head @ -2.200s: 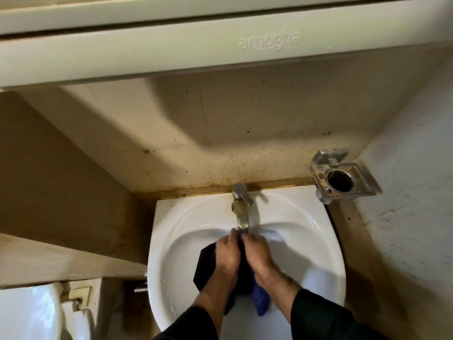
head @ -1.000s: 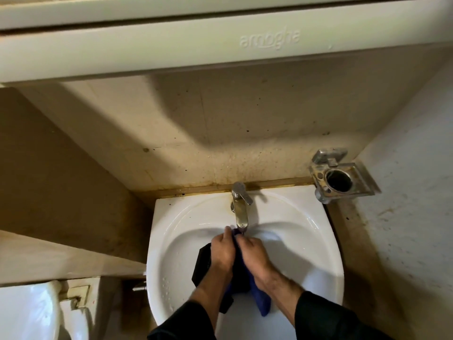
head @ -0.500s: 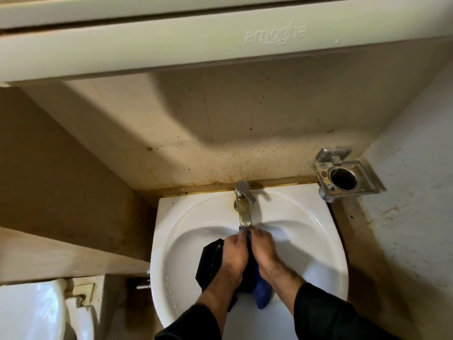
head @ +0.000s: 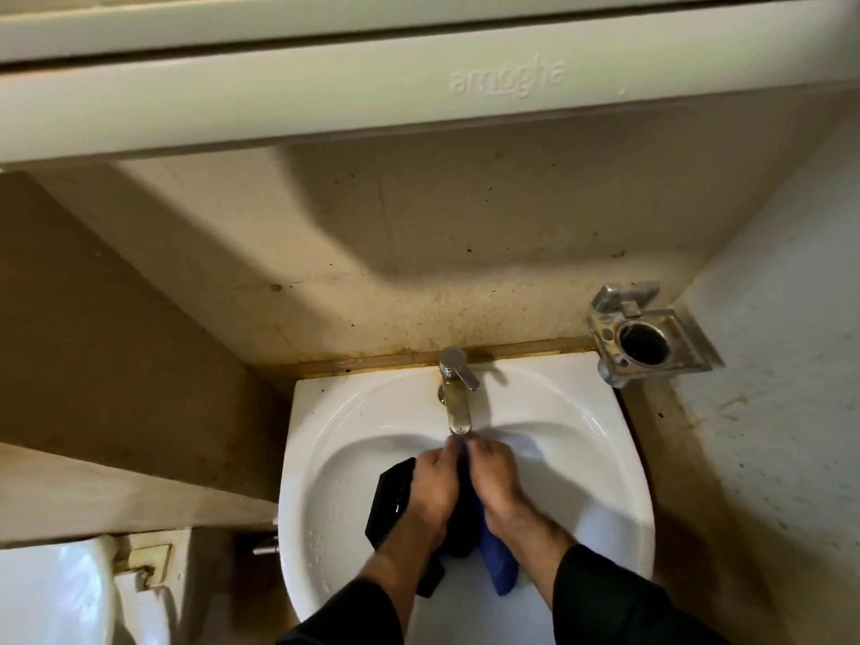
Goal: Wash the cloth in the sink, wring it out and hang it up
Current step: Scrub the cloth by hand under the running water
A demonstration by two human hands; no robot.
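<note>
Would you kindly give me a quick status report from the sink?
Left hand and right hand both grip the dark blue cloth. Cloth bunched over the white basin, just under the tap spout. Nothing obstructing.

Sink (head: pixel 600 458) — glossy white ceramic, wet. Tap (head: pixel 457 398) and wall holder (head: pixel 644 339) — polished metal, the holder dulled and spotted. Cloth (head: pixel 500 563): soft blue fabric, matt. Rear wall (head: pixel 419 253): matt beige, stained and speckled.
</note>
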